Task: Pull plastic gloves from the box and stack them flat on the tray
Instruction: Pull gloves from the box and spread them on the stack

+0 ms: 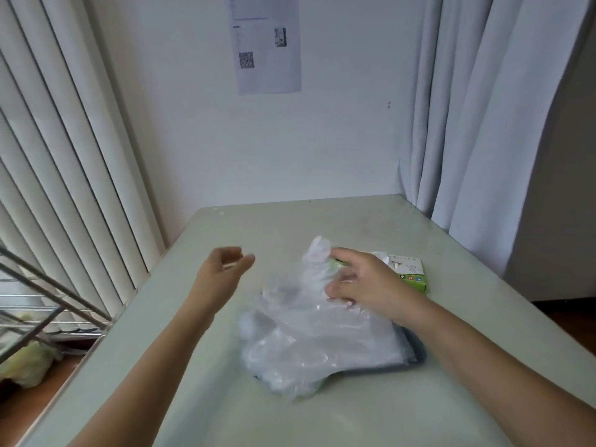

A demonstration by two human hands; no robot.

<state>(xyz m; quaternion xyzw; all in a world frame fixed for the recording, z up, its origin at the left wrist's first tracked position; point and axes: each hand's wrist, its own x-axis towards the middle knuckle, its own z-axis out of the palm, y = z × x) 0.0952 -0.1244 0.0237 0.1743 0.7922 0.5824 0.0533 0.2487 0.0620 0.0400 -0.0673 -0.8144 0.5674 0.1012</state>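
Note:
A heap of clear plastic gloves (309,337) covers most of a dark tray (416,350), of which only the right edge and front corner show. A green and white glove box (409,274) lies on the table behind the tray, partly hidden by my right hand (364,285). That hand hovers over the far end of the pile, fingers spread and touching a glove whose tip sticks up. My left hand (222,269) hangs in the air left of the pile, fingers loosely curled, holding nothing.
The pale green table (225,398) stands against a white wall with a printed sheet (266,43). Vertical blinds and a metal rack (48,304) are at the left, and curtains (483,124) hang at the right.

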